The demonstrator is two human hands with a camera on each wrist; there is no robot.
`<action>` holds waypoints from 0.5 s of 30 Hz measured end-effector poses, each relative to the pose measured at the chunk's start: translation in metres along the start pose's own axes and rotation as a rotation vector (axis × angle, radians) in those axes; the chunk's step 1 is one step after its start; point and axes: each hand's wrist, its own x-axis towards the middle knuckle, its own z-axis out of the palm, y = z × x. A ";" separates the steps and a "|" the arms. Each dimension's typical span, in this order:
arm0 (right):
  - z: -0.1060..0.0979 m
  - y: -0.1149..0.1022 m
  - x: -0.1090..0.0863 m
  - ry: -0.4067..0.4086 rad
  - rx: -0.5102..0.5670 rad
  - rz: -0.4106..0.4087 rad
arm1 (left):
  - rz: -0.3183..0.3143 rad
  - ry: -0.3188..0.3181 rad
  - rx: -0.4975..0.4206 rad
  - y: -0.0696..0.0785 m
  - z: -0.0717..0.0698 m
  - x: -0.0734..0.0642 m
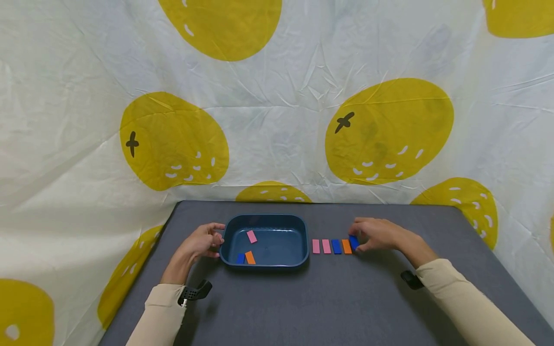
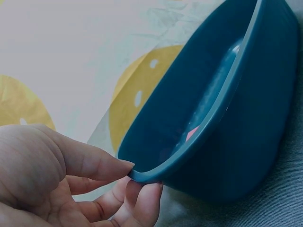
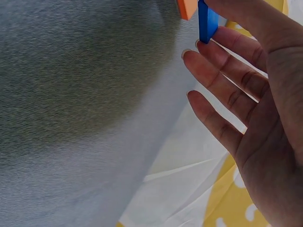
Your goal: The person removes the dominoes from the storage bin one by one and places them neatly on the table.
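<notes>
My left hand (image 1: 200, 244) pinches the left rim of a dark blue plastic tub (image 1: 277, 265), thumb over the edge and fingers beneath it in the left wrist view. In the tub lie a pink block (image 1: 252, 236), a blue block (image 1: 240, 258) and an orange block (image 1: 250, 257). My right hand (image 1: 383, 234) holds another small blue block (image 3: 208, 22) between thumb and fingertips, at the right end of a row on the table. That held block leans in the head view, close beside an orange block (image 1: 346, 246).
Left of that orange block, the row continues with a blue block (image 1: 336, 246) and two pink blocks, the nearer to the tub being a pink one (image 1: 316, 246). The dark grey table (image 1: 311, 307) backs onto a white curtain (image 1: 281, 144) with yellow fruit shapes.
</notes>
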 end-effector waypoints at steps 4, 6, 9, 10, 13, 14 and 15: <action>0.005 0.003 -0.001 -0.009 0.005 0.012 | 0.000 -0.002 0.001 0.000 0.000 0.000; 0.007 0.004 -0.002 -0.008 0.002 0.021 | 0.000 -0.002 0.002 -0.001 0.000 0.000; 0.009 0.007 -0.003 -0.003 -0.007 0.026 | -0.001 -0.003 -0.001 -0.001 0.000 0.000; 0.011 0.007 -0.003 -0.003 -0.008 0.034 | -0.001 -0.003 0.000 0.000 -0.001 0.000; 0.013 0.009 -0.004 0.002 -0.012 0.033 | -0.005 -0.001 -0.001 -0.001 -0.001 0.002; 0.014 0.009 -0.004 0.001 -0.011 0.035 | -0.006 -0.001 -0.001 -0.001 -0.001 0.002; 0.015 0.010 -0.004 0.000 -0.010 0.036 | -0.007 0.002 -0.003 -0.001 -0.001 0.002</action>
